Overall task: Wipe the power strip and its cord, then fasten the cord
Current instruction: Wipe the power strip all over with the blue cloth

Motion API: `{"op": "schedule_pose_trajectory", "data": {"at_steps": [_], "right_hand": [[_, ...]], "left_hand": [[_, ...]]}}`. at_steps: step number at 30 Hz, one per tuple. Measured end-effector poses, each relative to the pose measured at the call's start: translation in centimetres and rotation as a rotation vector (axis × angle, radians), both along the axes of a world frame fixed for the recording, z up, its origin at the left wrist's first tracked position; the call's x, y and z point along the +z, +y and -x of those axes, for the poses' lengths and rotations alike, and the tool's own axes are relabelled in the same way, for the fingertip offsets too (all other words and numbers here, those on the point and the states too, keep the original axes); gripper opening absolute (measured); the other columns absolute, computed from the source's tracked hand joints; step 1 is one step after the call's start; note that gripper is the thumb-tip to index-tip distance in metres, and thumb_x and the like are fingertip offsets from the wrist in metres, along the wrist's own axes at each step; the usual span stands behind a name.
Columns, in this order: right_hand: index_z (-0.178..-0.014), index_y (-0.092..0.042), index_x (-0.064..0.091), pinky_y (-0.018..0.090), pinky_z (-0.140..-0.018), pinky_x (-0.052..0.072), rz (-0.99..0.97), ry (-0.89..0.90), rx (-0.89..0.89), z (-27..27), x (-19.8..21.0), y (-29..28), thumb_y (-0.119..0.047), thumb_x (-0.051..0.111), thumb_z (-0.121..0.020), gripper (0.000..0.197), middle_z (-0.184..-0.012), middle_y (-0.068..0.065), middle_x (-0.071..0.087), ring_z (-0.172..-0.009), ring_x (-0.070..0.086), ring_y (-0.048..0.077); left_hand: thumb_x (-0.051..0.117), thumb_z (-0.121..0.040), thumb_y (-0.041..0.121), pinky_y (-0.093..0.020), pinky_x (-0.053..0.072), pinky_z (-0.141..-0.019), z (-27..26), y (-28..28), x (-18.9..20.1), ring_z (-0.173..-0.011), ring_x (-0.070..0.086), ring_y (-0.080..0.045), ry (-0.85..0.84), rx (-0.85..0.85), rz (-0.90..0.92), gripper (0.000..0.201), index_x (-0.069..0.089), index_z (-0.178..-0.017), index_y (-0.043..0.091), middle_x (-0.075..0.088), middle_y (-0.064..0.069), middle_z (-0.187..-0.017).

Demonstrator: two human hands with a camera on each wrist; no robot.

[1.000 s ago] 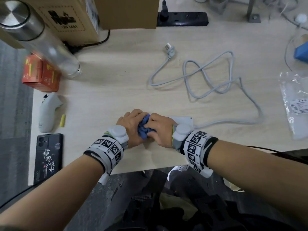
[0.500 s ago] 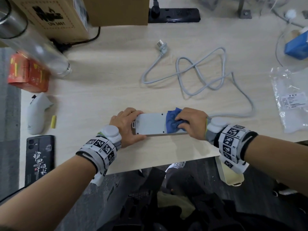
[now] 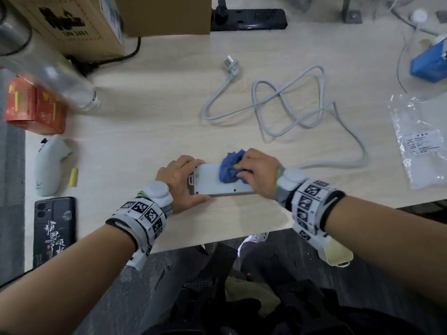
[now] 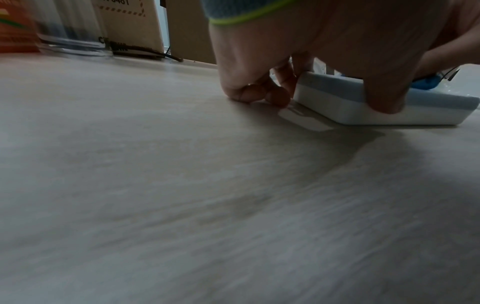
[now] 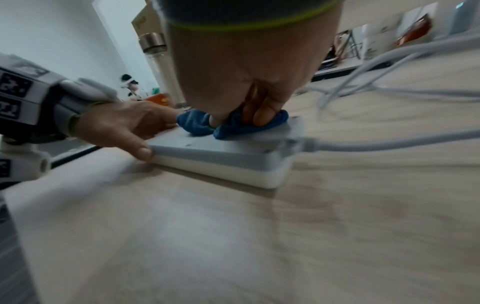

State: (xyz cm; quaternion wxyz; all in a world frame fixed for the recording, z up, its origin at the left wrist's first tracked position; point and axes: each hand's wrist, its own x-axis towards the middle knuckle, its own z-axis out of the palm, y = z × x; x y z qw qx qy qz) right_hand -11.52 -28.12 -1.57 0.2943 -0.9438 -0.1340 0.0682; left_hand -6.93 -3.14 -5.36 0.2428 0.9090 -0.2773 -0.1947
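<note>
A white power strip (image 3: 210, 180) lies upside down near the table's front edge; it also shows as power strip (image 4: 345, 98) and power strip (image 5: 228, 156). My left hand (image 3: 180, 180) grips its left end, thumb on the near side. My right hand (image 3: 257, 174) holds a crumpled blue cloth (image 3: 229, 169), cloth (image 5: 228, 125), pressed on the strip's grey back near its middle. The grey cord (image 3: 290, 105) leaves the strip's right end, loops loosely across the table and ends in a plug (image 3: 232, 66).
Behind stand cardboard boxes (image 3: 72, 22), a clear bottle (image 3: 48, 68) and a black power strip (image 3: 249, 19). At the left lie a red box (image 3: 33, 105), a white controller (image 3: 47, 165) and a phone (image 3: 54, 228). A plastic bag (image 3: 420, 141) lies right.
My right hand slid the blue cloth from the strip's left end toward its right, then back a little toward the middle. My left hand kept holding the left end.
</note>
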Motion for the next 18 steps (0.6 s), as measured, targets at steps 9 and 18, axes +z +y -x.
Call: {"op": "schedule_pose_trajectory", "data": {"at_steps": [9,18], "right_hand": [[-0.117,-0.001,0.064,0.025,-0.075,0.045,0.147,0.209,0.085,1.9,0.4,-3.0,-0.006,0.061,-0.085,0.032,-0.101,0.009,0.057,-0.085,0.059,0.025],[-0.102,-0.01,0.065,0.027,-0.065,0.045,0.247,0.227,0.028,0.9,1.4,-5.6,-0.018,0.066,-0.082,0.021,-0.088,0.004,0.065,-0.076,0.062,0.026]], "left_hand": [[0.06,-0.054,0.073,-0.041,0.049,-0.08,-0.1,0.0,0.4,-0.099,0.057,-0.018,0.018,0.003,0.003,0.084,0.045,-0.127,0.032,0.049,0.009,-0.12],[0.061,-0.055,0.073,-0.042,0.051,-0.08,-0.1,0.1,-0.1,-0.097,0.057,-0.015,0.023,0.017,0.013,0.084,0.046,-0.127,0.034,0.049,0.011,-0.119]]}}
